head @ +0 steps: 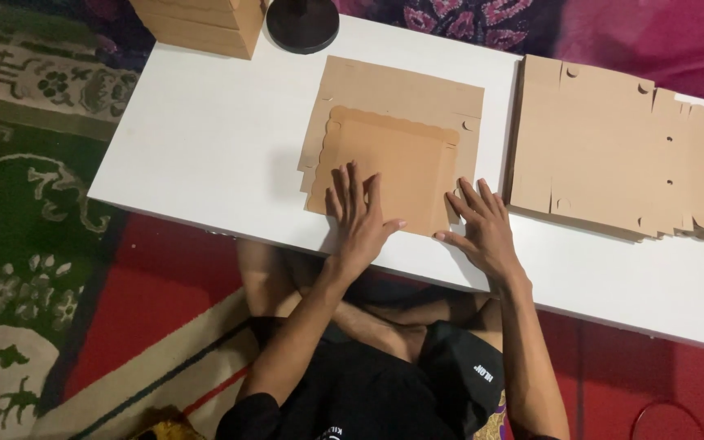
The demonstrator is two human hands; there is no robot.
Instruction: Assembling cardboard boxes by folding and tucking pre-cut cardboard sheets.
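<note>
A patterned red and green carpet (34, 244) is seen beneath a low white table (205, 138). On the table's right part a stack of flat die-cut cardboard blanks (613, 155) is laid. Near the middle, a single cardboard box blank (397, 130) is spread flat, one scalloped-edged panel folded over on top. At the far edge, folded cardboard boxes (201, 20) are stacked beside a round black base (303, 23). The left hand (360, 216) is pressed flat on the folded panel, fingers slightly spread. The right hand (482, 228) is laid at the blank's near right corner, fingers apart, nothing gripped.
</note>
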